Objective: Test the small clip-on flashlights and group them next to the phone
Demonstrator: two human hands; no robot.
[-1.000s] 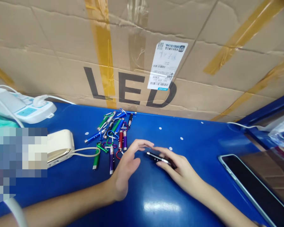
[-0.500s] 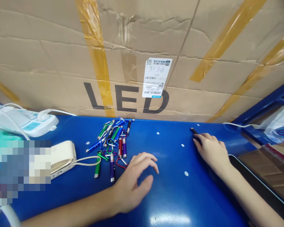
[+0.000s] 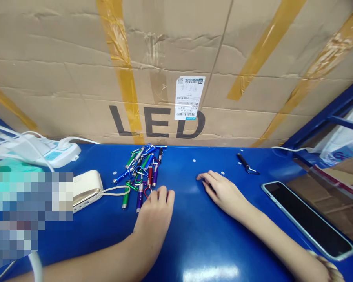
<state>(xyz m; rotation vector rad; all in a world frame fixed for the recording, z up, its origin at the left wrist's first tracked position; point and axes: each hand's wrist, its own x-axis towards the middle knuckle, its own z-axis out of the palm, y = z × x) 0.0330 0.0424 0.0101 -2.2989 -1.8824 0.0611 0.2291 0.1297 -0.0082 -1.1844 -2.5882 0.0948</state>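
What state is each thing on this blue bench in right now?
Left hand: empty, fingertips at the pile's near edge.
Right hand: empty, resting on the bench.
Black keychain flashlight: lying apart from the pile, clip attached.
Pile of keychain flashlights: loose, clips tangled.
Phone: lying flat, screen dark.
Power strip: white plug inserted.
Cardboard box: taped, label attached.

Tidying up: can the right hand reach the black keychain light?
Probably yes: the right hand rests near the black keychain light, and only white dots on the blue tabletop lie between them.
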